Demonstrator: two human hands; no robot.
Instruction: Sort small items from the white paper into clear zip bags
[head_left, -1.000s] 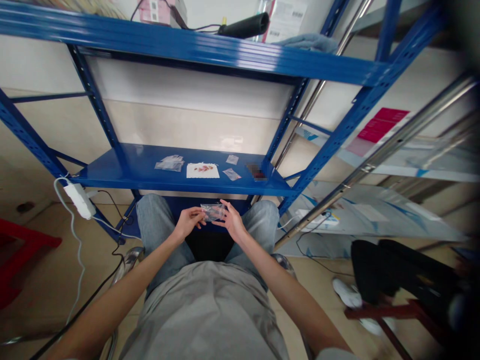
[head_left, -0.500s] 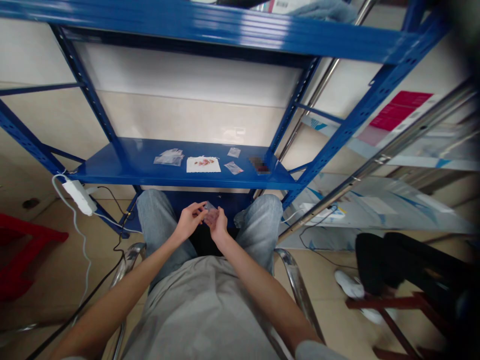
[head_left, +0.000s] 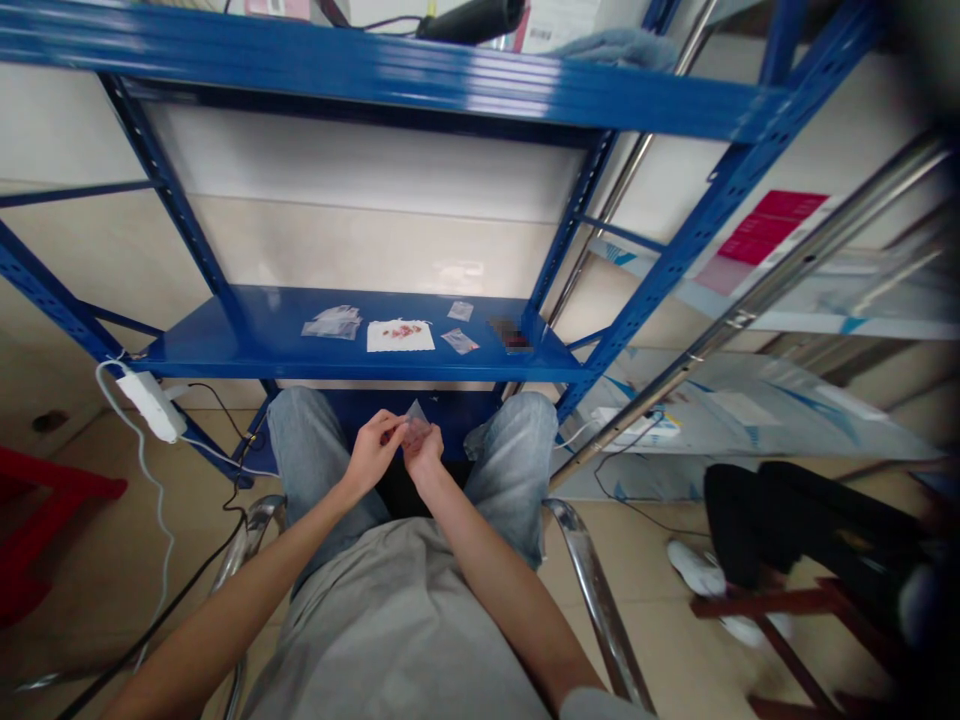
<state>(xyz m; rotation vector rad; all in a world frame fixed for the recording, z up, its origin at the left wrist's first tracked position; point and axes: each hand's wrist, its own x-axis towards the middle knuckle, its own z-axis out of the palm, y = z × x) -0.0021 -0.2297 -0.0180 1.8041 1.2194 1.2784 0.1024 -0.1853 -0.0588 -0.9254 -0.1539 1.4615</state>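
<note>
Above my lap, a small clear plastic bag [head_left: 416, 412] with pinkish contents is between my hands. My right hand [head_left: 423, 450] wraps round its lower part, and the bag's pointed top sticks up past the fingers. At the bag's left edge, the fingers of my left hand [head_left: 373, 449] are pinched together on it. On the blue shelf [head_left: 247, 345] ahead lies a pile of clear bags [head_left: 334, 322]. Beside it is a flat white piece with a reddish floral pattern [head_left: 400, 336]. Two single small bags [head_left: 460, 341] lie right of that, then a blurred dark item [head_left: 512, 335].
A blue upper beam [head_left: 420, 85] crosses above the shelf. White power strip [head_left: 152, 405] and cables hang at the left, near a red stool [head_left: 45, 500]. Metal chair arms [head_left: 592, 580] flank me. At the right are a wrapped shelf rack [head_left: 750, 400] and a seated person's legs [head_left: 750, 520].
Both hands have shifted slightly left with the bag. More of the bag's clear top now stands above my right fingers. The view has tilted up a little.
</note>
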